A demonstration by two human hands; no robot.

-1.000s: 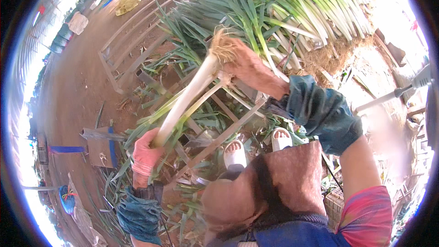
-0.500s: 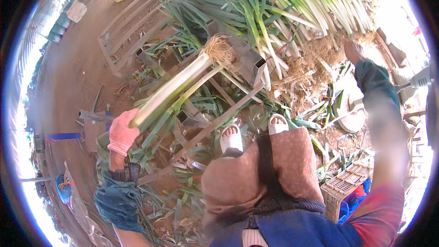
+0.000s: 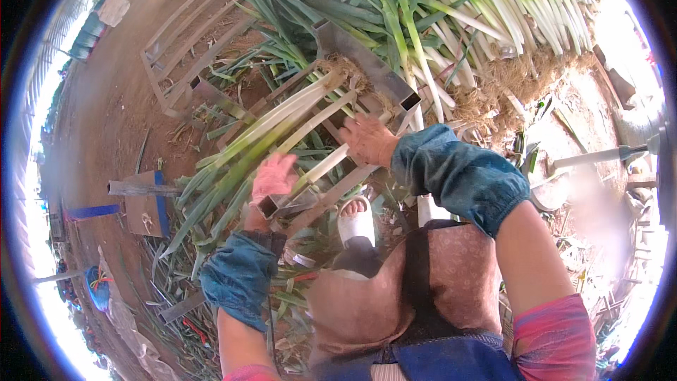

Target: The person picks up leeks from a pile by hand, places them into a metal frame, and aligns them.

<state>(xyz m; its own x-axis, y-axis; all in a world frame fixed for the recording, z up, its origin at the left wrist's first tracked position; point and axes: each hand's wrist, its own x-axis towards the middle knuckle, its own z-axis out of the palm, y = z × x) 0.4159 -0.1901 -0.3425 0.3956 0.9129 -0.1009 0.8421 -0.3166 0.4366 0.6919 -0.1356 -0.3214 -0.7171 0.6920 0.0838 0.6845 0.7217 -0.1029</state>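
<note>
Two hands in view. One leek (image 3: 328,164) is gripped by the bare right hand (image 3: 368,140), low over the metal rack (image 3: 379,74). Gloved left hand (image 3: 273,178) is placed by its lower end; blurred, grip can't be told. A small bunch (image 3: 271,123) is laid across the rack, count unclear. One big pile (image 3: 508,10) is stacked behind, too many to count. Dirt floor (image 3: 113,120) is littered with leaf scraps (image 3: 285,307); two white sandals (image 3: 357,226) are planted there.

The right hand (image 3: 368,140) has swung back from the leek pile's (image 3: 543,17) root end to a pale leek (image 3: 328,164) by the metal frame's (image 3: 370,70) near edge, while the left (image 3: 275,175) has come off the thick leek (image 3: 285,111), moving nearer the right.
</note>
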